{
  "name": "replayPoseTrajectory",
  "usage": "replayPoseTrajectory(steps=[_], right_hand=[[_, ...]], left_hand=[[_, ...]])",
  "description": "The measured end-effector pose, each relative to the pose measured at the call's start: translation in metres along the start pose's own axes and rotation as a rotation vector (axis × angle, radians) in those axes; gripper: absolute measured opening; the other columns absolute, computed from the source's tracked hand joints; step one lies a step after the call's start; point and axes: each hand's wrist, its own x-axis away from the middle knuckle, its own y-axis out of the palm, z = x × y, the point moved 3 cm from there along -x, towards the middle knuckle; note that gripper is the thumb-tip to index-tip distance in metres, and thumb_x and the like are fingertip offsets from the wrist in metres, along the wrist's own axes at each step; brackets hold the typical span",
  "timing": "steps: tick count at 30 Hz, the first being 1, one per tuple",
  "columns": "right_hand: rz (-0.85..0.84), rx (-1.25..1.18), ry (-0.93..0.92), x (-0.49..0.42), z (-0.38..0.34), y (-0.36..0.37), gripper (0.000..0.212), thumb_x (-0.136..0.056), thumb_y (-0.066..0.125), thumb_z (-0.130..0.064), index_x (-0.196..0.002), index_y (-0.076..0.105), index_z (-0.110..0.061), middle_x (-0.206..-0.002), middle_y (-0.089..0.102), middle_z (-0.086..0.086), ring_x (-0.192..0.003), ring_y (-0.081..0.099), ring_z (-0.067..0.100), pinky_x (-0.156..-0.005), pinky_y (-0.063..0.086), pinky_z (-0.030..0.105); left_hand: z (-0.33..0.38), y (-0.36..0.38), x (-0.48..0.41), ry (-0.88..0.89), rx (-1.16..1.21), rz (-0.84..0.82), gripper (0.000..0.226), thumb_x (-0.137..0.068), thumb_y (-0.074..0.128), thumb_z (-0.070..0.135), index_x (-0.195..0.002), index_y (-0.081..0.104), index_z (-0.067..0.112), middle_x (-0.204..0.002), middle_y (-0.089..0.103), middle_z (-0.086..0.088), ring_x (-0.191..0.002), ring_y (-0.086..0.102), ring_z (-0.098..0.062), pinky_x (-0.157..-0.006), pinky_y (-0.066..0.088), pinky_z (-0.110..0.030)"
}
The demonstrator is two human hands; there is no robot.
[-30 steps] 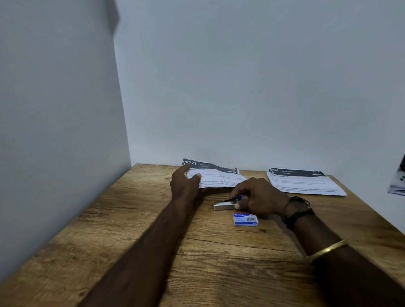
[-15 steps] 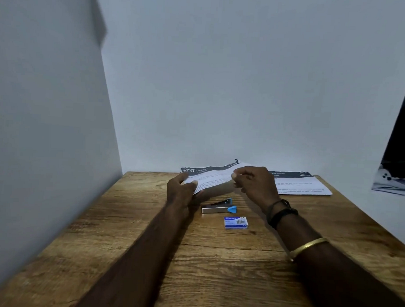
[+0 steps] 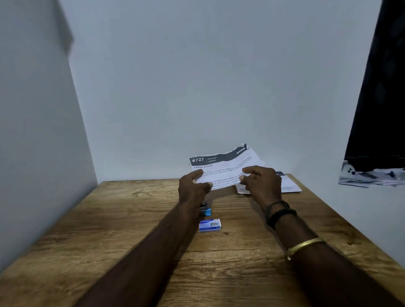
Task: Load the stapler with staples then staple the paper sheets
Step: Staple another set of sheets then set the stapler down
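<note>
The stapler (image 3: 206, 209) is mostly hidden behind the left wrist; only a dark end and a blue tip show, just beyond the staple box (image 3: 210, 225); whether it stands open I cannot tell. A second sheet (image 3: 290, 185) lies flat beyond and to the right of the box, its near end covered by the right hand (image 3: 261, 184), its print too small to read; a dark cloth (image 3: 387, 91), far right of the box, is cut off by the frame.

The held sheet (image 3: 224, 168) hangs beyond the box, lifted clear of the wooden surface (image 3: 125, 219); it is white with a dark header band marked "727" and a heading "Lemon Juicing"; its top edge looks ragged, its right side curls upward, and the body text is blurred.

The left hand (image 3: 192, 187) pinches the sheet's lower left edge, thumb on the printed face; the right hand pinches the lower right part; each grip is closed tight on the paper.
</note>
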Motion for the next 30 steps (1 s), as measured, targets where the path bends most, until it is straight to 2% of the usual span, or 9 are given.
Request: replayPoseTrajectory(steps=[5, 9, 12, 13, 16, 20, 22, 24, 30], right_hand=[[0.082, 0.146, -0.016, -0.011, 0.015, -0.029, 0.024, -0.08, 0.08, -0.014, -0.105, 0.079, -0.012, -0.099, 0.079, 0.01, -0.093, 0.073, 0.027, -0.092, 0.059, 0.044], [0.149, 0.22, 0.035, -0.019, 0.03, -0.051, 0.025, -0.079, 0.081, -0.017, -0.104, 0.08, -0.014, -0.103, 0.079, 0.007, -0.101, 0.071, 0.024, -0.095, 0.052, 0.03], [0.16, 0.231, 0.107, -0.024, 0.043, -0.062, 0.025, -0.077, 0.081, -0.02, -0.101, 0.08, -0.02, -0.108, 0.078, 0.004, -0.106, 0.069, 0.026, -0.096, 0.052, 0.03], [0.163, 0.242, 0.13, -0.027, 0.046, -0.064, 0.025, -0.077, 0.081, -0.021, -0.101, 0.08, -0.021, -0.111, 0.077, 0.004, -0.107, 0.069, 0.027, -0.096, 0.052, 0.031], [0.154, 0.292, 0.171, -0.033, 0.052, -0.067, 0.025, -0.078, 0.081, -0.022, -0.102, 0.08, -0.022, -0.118, 0.075, 0.003, -0.111, 0.067, 0.029, -0.095, 0.051, 0.032], [0.13, 0.33, 0.198, -0.04, 0.063, -0.067, 0.024, -0.08, 0.081, -0.022, -0.104, 0.079, -0.022, -0.12, 0.073, 0.005, -0.113, 0.067, 0.029, -0.097, 0.052, 0.034], [0.1, 0.367, 0.223, -0.043, 0.068, -0.066, 0.023, -0.082, 0.08, -0.024, -0.105, 0.077, -0.024, -0.12, 0.073, 0.004, -0.114, 0.066, 0.029, -0.096, 0.05, 0.032], [0.066, 0.403, 0.231, -0.047, 0.072, -0.064, 0.023, -0.083, 0.079, -0.026, -0.105, 0.076, -0.024, -0.121, 0.072, 0.004, -0.116, 0.065, 0.028, -0.096, 0.05, 0.031], [0.005, 0.566, 0.226, -0.049, 0.073, -0.06, 0.022, -0.082, 0.074, -0.034, -0.102, 0.074, -0.024, -0.12, 0.07, 0.005, -0.113, 0.064, 0.03, -0.09, 0.051, 0.032]], left_hand=[[-0.006, 0.039, -0.008, -0.017, -0.059, -0.034, 0.067, -0.076, 0.072, -0.018, -0.139, 0.058, 0.002, -0.141, 0.058, -0.021, -0.122, 0.063, -0.038, -0.106, 0.052, -0.049], [-0.011, 0.064, -0.008, 0.013, -0.188, -0.051, 0.062, -0.076, 0.071, -0.013, -0.135, 0.061, 0.005, -0.137, 0.063, -0.015, -0.115, 0.067, -0.029, -0.103, 0.055, -0.041], [-0.015, 0.077, -0.006, 0.034, -0.29, -0.067, 0.052, -0.081, 0.069, -0.008, -0.13, 0.065, 0.008, -0.117, 0.07, -0.005, -0.08, 0.067, -0.009, -0.077, 0.057, -0.02], [-0.015, 0.081, -0.007, 0.041, -0.32, -0.08, 0.05, -0.082, 0.068, -0.008, -0.129, 0.065, 0.008, -0.114, 0.07, -0.004, -0.079, 0.067, -0.007, -0.074, 0.057, -0.019], [-0.016, 0.09, -0.011, 0.062, -0.437, -0.112, 0.051, -0.084, 0.068, -0.005, -0.133, 0.062, 0.008, -0.132, 0.065, -0.01, -0.112, 0.066, -0.023, -0.094, 0.053, -0.024], [-0.021, 0.098, -0.017, 0.058, -0.483, -0.148, 0.05, -0.085, 0.064, -0.007, -0.133, 0.061, 0.007, -0.127, 0.064, -0.009, -0.095, 0.069, -0.022, -0.082, 0.059, -0.02], [-0.023, 0.101, -0.018, 0.049, -0.498, -0.16, 0.05, -0.085, 0.064, -0.007, -0.133, 0.059, 0.006, -0.132, 0.063, -0.016, -0.108, 0.068, -0.031, -0.094, 0.059, -0.037], [-0.027, 0.103, -0.019, 0.032, -0.529, -0.156, 0.049, -0.085, 0.064, -0.005, -0.132, 0.059, 0.008, -0.132, 0.062, -0.019, -0.114, 0.066, -0.035, -0.097, 0.057, -0.045], [-0.033, 0.104, -0.022, 0.039, -0.688, -0.199, 0.04, -0.084, 0.065, 0.003, -0.123, 0.064, 0.013, -0.133, 0.064, -0.013, -0.122, 0.061, -0.03, -0.104, 0.051, -0.037]])
